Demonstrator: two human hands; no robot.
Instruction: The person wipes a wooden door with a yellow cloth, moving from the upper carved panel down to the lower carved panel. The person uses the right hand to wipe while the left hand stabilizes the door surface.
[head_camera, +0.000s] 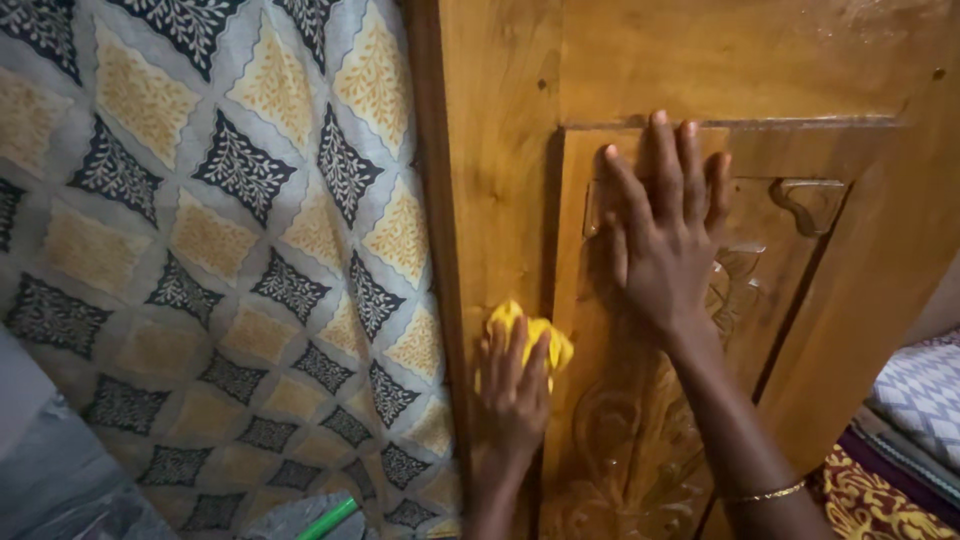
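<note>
At the far left, a grey shape (40, 450) is being cut off by the frame edge and is too blurred to identify, and only one end of a green stick (328, 518) is showing at the bottom. A patterned curtain (220, 250) is hanging beside them. The left hand (512, 385) is pressing a yellow cloth (530, 335) flat against the wooden door (500, 150), fingers pointing up and closing loosely over it; most of the cloth is hiding under the fingers, so its long axis cannot be told. The right hand (665, 235) is lying open and holding nothing, palm flat on the carved panel (620, 440), fingers spreading upward, a thin bangle (768, 492) circling the wrist. Patterned fabric (915, 440) is partly showing at the right.
</note>
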